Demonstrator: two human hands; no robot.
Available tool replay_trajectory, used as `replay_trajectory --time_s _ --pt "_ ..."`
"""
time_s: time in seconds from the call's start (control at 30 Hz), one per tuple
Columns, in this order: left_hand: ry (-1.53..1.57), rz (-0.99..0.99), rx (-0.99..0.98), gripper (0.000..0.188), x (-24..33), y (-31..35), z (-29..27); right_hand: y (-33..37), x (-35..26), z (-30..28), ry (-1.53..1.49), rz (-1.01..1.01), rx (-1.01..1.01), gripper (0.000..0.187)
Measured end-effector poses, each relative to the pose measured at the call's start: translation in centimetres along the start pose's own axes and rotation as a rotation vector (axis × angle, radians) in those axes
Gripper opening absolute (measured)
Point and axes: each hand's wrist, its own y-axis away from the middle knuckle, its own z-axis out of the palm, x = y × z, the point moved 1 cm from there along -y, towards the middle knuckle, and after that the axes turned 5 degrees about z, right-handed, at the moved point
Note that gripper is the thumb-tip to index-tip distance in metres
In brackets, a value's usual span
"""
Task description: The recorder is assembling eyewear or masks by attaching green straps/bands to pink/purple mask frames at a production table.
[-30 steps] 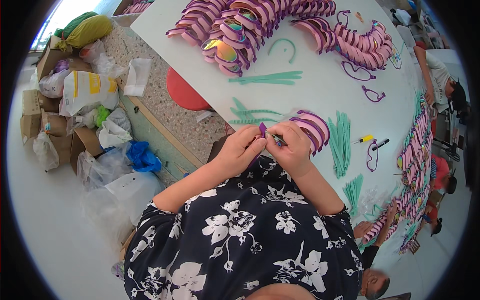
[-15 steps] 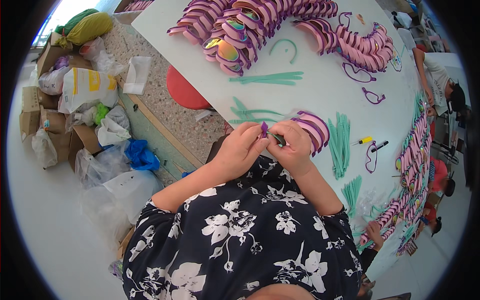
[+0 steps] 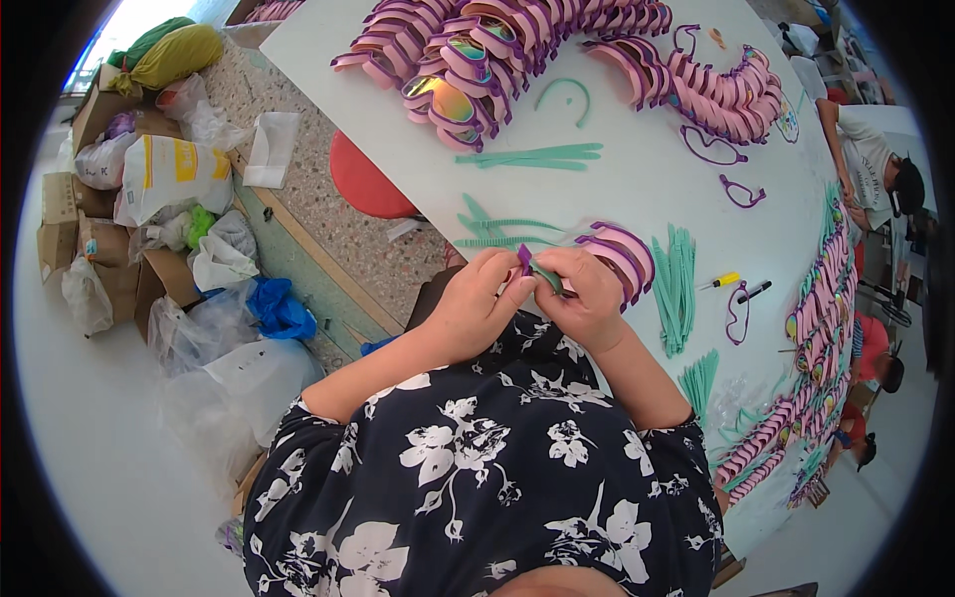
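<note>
My left hand pinches a small purple goggle part between thumb and fingers. Close against it, my right hand grips a green strap, its end at the purple part. Most of the goggle is hidden by my fingers, so whether strap and part are joined cannot be made out. Just beyond my right hand lies a short stack of pink goggles with purple edges. Loose green straps lie past my fingertips, and a thick bundle of green straps is to the right.
Rows of pink goggles cover the white table's far side. A yellow screwdriver, a black pen and purple frames lie rightward. A red stool stands at the left edge; bags and boxes fill the floor. Co-workers sit along the right.
Between my hands, the green strap has turned slightly and shows more of its flat face. A co-worker's hand at the lower right has gone from view.
</note>
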Motion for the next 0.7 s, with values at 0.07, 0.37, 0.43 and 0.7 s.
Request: replay_trajectory --time_s 0.07,0.37,0.43,0.7 --pt "-0.001 -0.006 -0.014 0.028 0.1 0.0 0.1 0.3 0.2 0.0 0.003 0.016 0.019 0.028" --pt "-0.032 0.08 -0.076 0.021 0.3 -0.5 0.5 0.0 0.5 -0.5 0.05 -0.039 -0.022 0.027" --pt "-0.005 0.085 -0.059 0.021 0.3 -0.7 1.0 0.3 0.6 -0.4 0.085 -0.033 0.045 0.027" --pt "0.1 -0.196 -0.003 0.026 0.7 -1.6 0.6 0.6 -1.4 0.5 0.192 0.009 0.159 0.029"
